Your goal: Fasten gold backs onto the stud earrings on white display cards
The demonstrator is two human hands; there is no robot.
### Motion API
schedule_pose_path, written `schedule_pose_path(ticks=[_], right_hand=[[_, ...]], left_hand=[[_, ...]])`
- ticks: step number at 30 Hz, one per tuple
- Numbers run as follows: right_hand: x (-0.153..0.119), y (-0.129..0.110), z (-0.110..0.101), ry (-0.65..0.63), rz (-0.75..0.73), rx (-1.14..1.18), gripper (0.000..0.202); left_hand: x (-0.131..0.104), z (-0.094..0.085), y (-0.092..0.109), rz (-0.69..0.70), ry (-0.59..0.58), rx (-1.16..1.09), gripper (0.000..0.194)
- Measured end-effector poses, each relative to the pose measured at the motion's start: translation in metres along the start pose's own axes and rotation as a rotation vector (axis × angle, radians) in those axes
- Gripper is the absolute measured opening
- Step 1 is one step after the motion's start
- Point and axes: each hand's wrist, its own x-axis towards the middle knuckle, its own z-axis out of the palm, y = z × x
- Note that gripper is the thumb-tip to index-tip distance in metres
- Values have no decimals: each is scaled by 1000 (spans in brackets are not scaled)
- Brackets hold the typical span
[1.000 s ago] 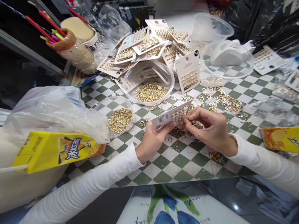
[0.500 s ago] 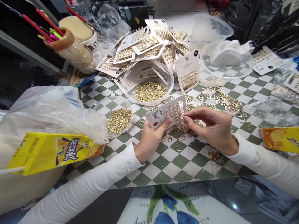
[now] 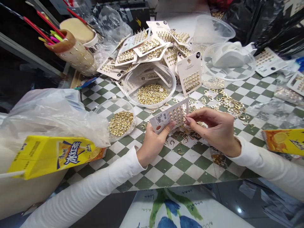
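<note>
My left hand grips a white earring card by its lower left end, thumb across the face. Rows of small gold earrings stud the card, and a price label is printed near its hole. At the card's right edge, my right hand has thumb and forefinger pinched together against the earrings; whatever is between the fingertips is too small to make out. Loose gold hook-shaped pieces lie on the table under and beyond the card. A round clear tub of small gold pieces stands just behind it.
A shallow clear dish of gold bits sits to the left. Filled earring cards are heaped at the back. Yellow drink cartons flank both sides. A pen cup stands at the back left, clear lids at the back right.
The card and both hands keep nearly the same place; the card has shifted very slightly right and down. The view has moved a little. My right fingertips stay at the card's right edge.
</note>
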Motion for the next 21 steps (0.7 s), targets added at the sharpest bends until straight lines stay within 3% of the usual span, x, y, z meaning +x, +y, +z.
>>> schedule_pose_path(ticks=[11,15,20,21], right_hand=[[0,-1,2,-3,-12,-65,19],[1,-2,0,-27,-25,-83,18],[3,-31,-27,-71,-132,-275,25],[2,-37,-36,-52,-69,-238,26]], left_hand=[[-1,4,2,74,-97,56,37],[0,2,4,34,-128,19,40],[-1,-1,5,-62,-38,-38,49],[-1,-1,5,-70,-32,-43,49]])
